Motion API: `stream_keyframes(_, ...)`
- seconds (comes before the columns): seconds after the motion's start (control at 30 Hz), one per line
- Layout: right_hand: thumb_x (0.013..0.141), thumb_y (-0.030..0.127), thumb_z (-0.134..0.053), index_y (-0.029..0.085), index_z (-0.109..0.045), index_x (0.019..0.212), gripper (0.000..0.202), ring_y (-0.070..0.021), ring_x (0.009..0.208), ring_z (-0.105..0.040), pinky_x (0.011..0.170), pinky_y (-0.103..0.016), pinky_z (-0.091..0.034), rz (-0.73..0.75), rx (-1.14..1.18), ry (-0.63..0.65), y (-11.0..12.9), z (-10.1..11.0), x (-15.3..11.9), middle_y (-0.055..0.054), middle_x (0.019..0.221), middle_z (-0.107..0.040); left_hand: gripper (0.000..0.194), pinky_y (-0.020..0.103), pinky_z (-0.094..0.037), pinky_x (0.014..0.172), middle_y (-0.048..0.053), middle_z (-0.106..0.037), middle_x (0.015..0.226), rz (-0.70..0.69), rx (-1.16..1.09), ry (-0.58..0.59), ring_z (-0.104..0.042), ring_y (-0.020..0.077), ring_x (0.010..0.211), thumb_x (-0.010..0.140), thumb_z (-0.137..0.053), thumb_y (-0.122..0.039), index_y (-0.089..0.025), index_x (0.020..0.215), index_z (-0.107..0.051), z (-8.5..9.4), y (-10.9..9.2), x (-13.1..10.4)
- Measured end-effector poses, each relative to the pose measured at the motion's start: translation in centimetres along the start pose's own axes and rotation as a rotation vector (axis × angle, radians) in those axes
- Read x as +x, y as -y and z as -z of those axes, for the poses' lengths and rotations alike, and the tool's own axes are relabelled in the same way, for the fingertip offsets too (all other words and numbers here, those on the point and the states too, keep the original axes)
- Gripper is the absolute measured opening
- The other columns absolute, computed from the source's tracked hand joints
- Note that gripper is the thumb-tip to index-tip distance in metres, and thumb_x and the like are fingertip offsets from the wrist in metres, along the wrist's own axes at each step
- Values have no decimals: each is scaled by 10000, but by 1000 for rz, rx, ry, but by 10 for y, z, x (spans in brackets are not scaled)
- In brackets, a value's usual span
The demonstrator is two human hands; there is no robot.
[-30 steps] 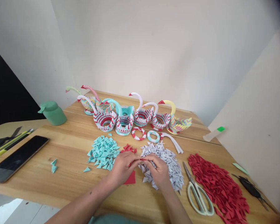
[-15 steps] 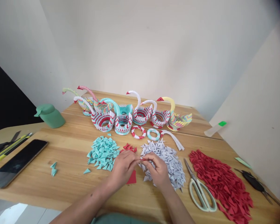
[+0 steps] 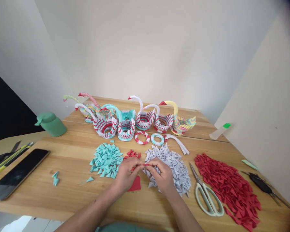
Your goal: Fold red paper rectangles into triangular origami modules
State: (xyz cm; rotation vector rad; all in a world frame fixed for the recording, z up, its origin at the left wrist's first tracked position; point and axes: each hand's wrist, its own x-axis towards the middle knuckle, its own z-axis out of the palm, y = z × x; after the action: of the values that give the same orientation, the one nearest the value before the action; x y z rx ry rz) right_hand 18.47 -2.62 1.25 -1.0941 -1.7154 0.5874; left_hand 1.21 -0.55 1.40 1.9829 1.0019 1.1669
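Note:
A small red paper piece (image 3: 146,164) is pinched between my two hands, mostly covered by the fingers. My left hand (image 3: 127,171) grips its left side, my right hand (image 3: 161,174) its right side. Under my left hand lies a flat red paper (image 3: 135,184), and just beyond it a few folded red pieces (image 3: 132,153). Left of my hands is a pile of turquoise folded triangles (image 3: 106,159). A pile of pale lilac-white triangles (image 3: 176,164) spreads behind and beside my right hand.
Several folded-paper swans (image 3: 126,129) stand at the back, with a red-white ring (image 3: 142,133), a turquoise-white ring (image 3: 157,135) and a white neck (image 3: 178,143) before them. Scissors (image 3: 206,195) and a red triangle pile (image 3: 229,190) lie right; a phone (image 3: 18,172) and green jug (image 3: 52,124) left.
My fingers have shifted slightly around the red paper piece, and more red shows between and behind them. The camera view has moved a little; the piles are the same.

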Motion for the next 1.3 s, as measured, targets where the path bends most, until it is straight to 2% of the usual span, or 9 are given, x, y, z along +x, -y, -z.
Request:
stream_keyframes(0.2,888,191,-571,208,-642,830,94,-130,646,-591,623,-234,-456,27,10,-8,2,1,2,9,711,-611,182,240,-385,668,41,-656,685,-88,68,6,-574,161,665,901,-554,-239,-161,784,-669,0,2,-2)
stream_keyframes(0.4,890,178,-554,209,-626,837,94,-124,634,-587,616,-231,-455,47,-11,-6,3,1,2,12,713,-609,199,253,-373,679,43,-657,694,-53,34,26,-571,163,670,906,-545,-256,-167,784,-675,0,5,-2)
stream_keyframes(0.53,888,161,-540,210,-602,826,100,-128,646,-585,616,-237,-451,68,-29,-7,6,1,1,10,715,-604,197,250,-376,659,28,-636,669,108,-195,24,-556,151,648,875,-590,-291,-168,736,-658,-1,1,0)
stream_keyframes(0.73,859,112,-557,214,-577,820,111,-139,645,-578,612,-262,-464,198,-104,-71,5,-2,0,1,711,-600,288,228,-403,588,22,-640,657,504,-1032,129,-554,116,558,783,-699,-409,-143,733,-600,-11,-2,0)
stream_keyframes(0.83,854,86,-565,218,-590,877,136,-156,692,-598,626,-276,-487,287,-164,-99,3,-4,1,-19,745,-628,293,211,-393,562,22,-631,644,624,-1291,180,-557,99,530,775,-720,-384,-125,712,-599,-16,-1,-3)
stream_keyframes(0.93,855,68,-571,222,-606,946,182,-162,716,-604,627,-276,-501,372,-224,-112,2,-5,1,-31,770,-647,281,209,-398,548,25,-627,633,685,-1384,197,-559,94,515,783,-722,-357,-109,700,-618,-17,1,-6)
stream_keyframes(1.1,890,113,-552,215,-632,1014,179,-158,714,-588,627,-268,-483,440,-388,-41,1,-4,-2,-48,805,-667,257,202,-421,550,-4,-622,638,796,-1414,115,-553,79,517,724,-782,-336,-123,768,-645,-14,8,-8)
stream_keyframes(1.2,916,138,-520,215,-646,1005,173,-170,732,-595,650,-283,-477,431,-491,3,2,-4,-3,-58,817,-682,272,199,-435,560,-12,-618,653,839,-1402,117,-552,76,541,696,-806,-331,-129,779,-643,-12,10,-6)
stream_keyframes(1.3,936,143,-479,208,-658,1004,202,-179,753,-603,668,-296,-482,396,-550,21,11,-4,-1,-67,834,-691,258,191,-441,561,-17,-611,648,821,-1396,97,-529,63,537,680,-821,-292,-126,751,-636,-12,10,-5)
